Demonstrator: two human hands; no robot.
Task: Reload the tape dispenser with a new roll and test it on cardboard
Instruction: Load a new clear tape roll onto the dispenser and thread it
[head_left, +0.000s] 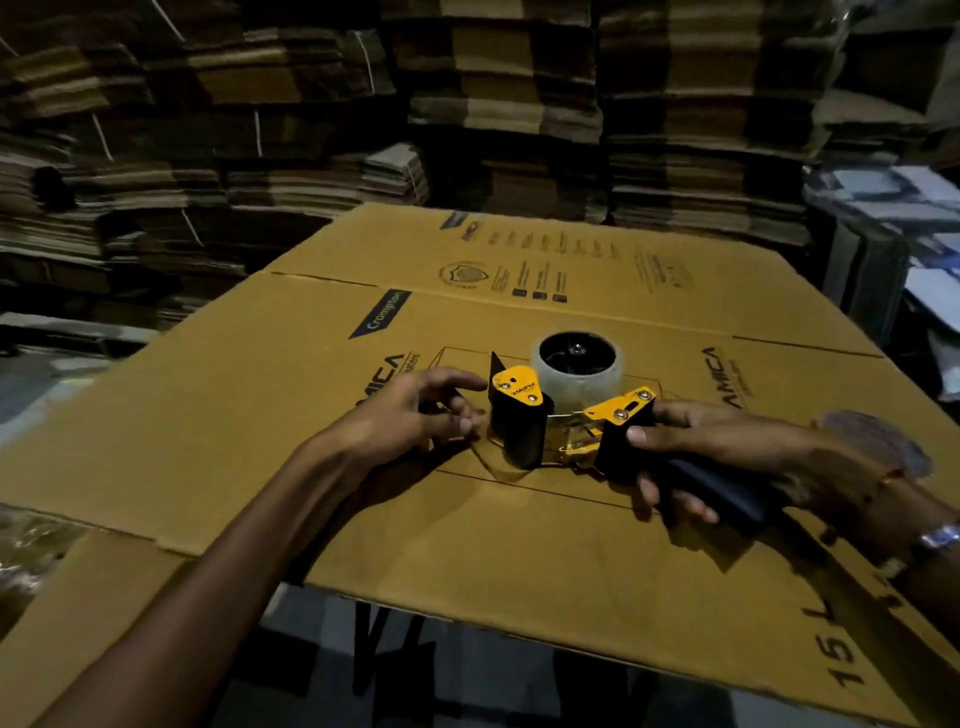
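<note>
A black and yellow tape dispenser (524, 421) lies on its side on a large flattened cardboard box (311, 415). A clear tape roll (576, 366) sits on its hub at the far side. My right hand (727, 457) grips the dispenser's dark handle, thumb on the black body. My left hand (421, 410) rests at the dispenser's front end, beside the black roller guard, its fingertips pinched near the tape's free end. A clear strip of tape appears to run from the roller toward those fingers, though I cannot tell for sure.
Tall stacks of flattened cardboard (467, 104) fill the background. The cardboard sheet overhangs a dark table frame (374, 639) at the near edge. White papers and bags (924, 218) pile up at the right. Crinkled plastic (26, 545) lies at the left.
</note>
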